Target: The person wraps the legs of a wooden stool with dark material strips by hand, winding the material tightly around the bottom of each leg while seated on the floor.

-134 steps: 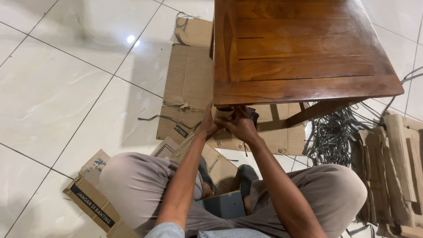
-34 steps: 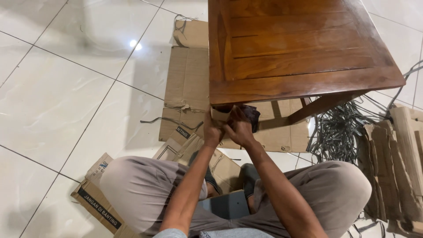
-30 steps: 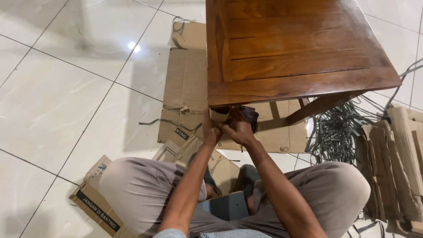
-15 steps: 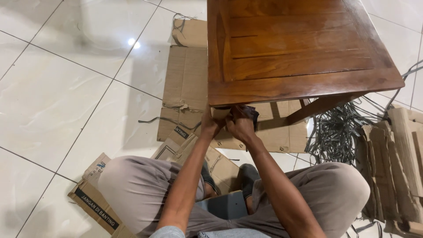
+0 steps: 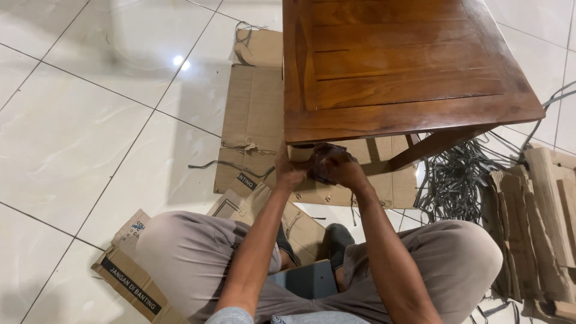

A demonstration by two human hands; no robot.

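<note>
You sit cross-legged on the tiled floor, close against the near corner of the wooden table, so that both arms can reach under its edge without stretching. Your left hand is curled around the cardboard wrap on the table leg, which stands just below the corner; the fingers look closed on it, probably to keep the wrap steady, though the tabletop hides how much of it you grip. Your right hand is cupped around a dark crumpled piece of wrapping, held right beside the leg and touching your left hand; the fingers are bent around it, not flat, so it looks like a firm hold. Whether that dark piece is attached to the leg or already loose, I cannot tell from this angle. Flattened cardboard sheets lie under the table and under your knees, which keeps the legs off the bare tile. To your right, a tangle of dark straps sits near a stack of folded cardboard strips, well apart from your hands. A torn box flap lies beside your left knee.
</note>
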